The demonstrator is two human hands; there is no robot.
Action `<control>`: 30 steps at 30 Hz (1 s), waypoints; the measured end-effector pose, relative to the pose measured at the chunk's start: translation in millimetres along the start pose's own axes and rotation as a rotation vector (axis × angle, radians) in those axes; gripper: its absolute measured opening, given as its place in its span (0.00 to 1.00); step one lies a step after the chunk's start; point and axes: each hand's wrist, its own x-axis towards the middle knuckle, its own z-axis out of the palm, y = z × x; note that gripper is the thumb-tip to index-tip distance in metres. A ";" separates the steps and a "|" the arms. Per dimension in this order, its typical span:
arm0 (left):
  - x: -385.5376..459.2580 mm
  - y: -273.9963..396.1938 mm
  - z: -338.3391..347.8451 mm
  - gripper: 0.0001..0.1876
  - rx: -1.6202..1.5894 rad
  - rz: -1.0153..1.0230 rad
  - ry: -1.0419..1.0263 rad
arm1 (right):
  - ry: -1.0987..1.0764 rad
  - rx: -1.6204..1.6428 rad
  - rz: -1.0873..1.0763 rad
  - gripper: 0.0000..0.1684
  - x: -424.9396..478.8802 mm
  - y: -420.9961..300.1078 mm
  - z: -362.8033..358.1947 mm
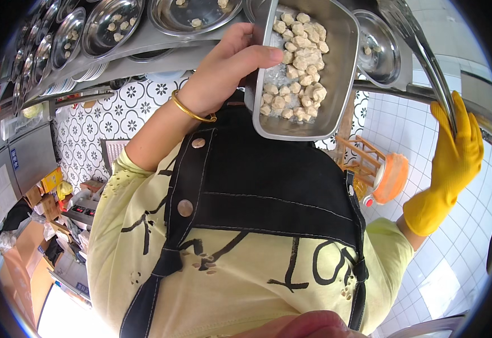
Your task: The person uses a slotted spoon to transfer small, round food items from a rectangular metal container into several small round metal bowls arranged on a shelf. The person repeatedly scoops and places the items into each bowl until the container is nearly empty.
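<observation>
My bare left hand (237,61), with a gold bangle at its wrist, grips the near left wall of a deep stainless-steel pan (339,63), thumb over the rim. Pale, coated lumps of food (307,59) and what looks like crushed ice lie in the pan, which tilts before my chest. In a yellow rubber glove, my right hand (459,143) holds metal tongs (430,63) out to the right; their slotted ends point away. Beyond the pan, shallow steel dishes (112,27) and a right-hand steel dish (377,46) hold a few similar lumps each.
The dishes stand on a steel counter (178,43), with stacked white plates (91,72) on a shelf below. A wooden stool (366,156) with an orange-topped tub (391,179) stands at right. Cardboard boxes (28,241) crowd the left side.
</observation>
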 end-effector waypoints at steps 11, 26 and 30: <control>-4.7 -0.5 5.5 0.35 0.024 0.017 -0.084 | -0.068 0.141 -0.354 0.26 21.5 -49.9 -9.8; -24.8 -6.2 -27.7 0.34 0.162 -0.165 -0.125 | -0.043 0.050 -0.029 0.21 -12.0 9.9 -4.1; -31.7 1.4 -19.6 0.33 0.015 -0.210 -0.043 | -0.291 0.110 0.275 0.23 -12.6 14.2 33.2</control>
